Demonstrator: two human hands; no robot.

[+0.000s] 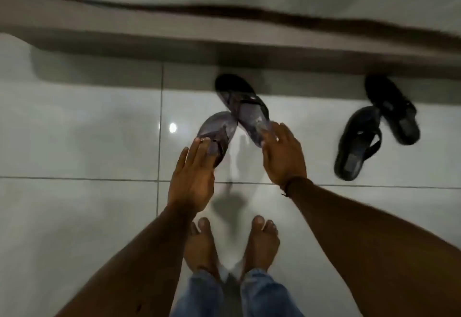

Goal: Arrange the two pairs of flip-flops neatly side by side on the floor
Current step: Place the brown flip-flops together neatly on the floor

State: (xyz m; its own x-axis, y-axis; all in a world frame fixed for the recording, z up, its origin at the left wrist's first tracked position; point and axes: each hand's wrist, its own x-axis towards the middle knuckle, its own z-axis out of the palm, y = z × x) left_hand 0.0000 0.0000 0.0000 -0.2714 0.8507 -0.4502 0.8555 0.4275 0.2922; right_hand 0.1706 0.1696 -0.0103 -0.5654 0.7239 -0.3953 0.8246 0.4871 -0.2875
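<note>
The glossy tiled floor [82, 142] is pale grey-white, ruled by thin dark grout lines. The 2 rubber flip-flops at centre [239, 114] have grey-purple soles, faintly mottled, with black straps and black edges. The 2 rubber flip-flops at right [374, 129] are plain black all over. The denim trouser legs [234, 296] are faded light blue.

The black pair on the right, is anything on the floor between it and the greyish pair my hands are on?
Nothing visible. Only bare tile separates the black pair from the greyish pair, where the left hand and right hand are. The black flip-flops overlap each other.
</note>
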